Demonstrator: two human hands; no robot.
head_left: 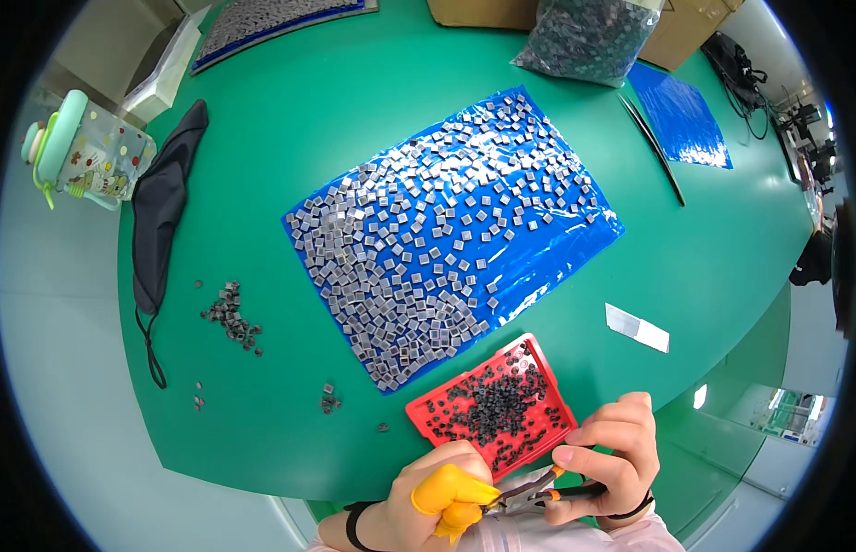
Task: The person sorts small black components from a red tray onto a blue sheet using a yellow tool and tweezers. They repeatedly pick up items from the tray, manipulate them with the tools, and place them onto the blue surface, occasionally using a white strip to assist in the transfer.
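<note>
Green desk point(290, 138) fills the view, far edge cut off by the fisheye rim. Blue plastic sheet point(547, 253) at centre, covered with many small grey square pieces point(400, 248). Clear bag of dark parts point(589, 37) at top, partly cropped. Black cloth point(166, 207) and a patterned bottle point(87, 156) on the left. Red tray point(428, 414) near the person holds small black bits. Right hand point(612, 455) is closed round the orange-handled pliers point(538, 492); left hand point(442, 492), yellow finger cots on the fingertips, pinches at the plier tips. Whatever sits in the jaws is too small to see.
</note>
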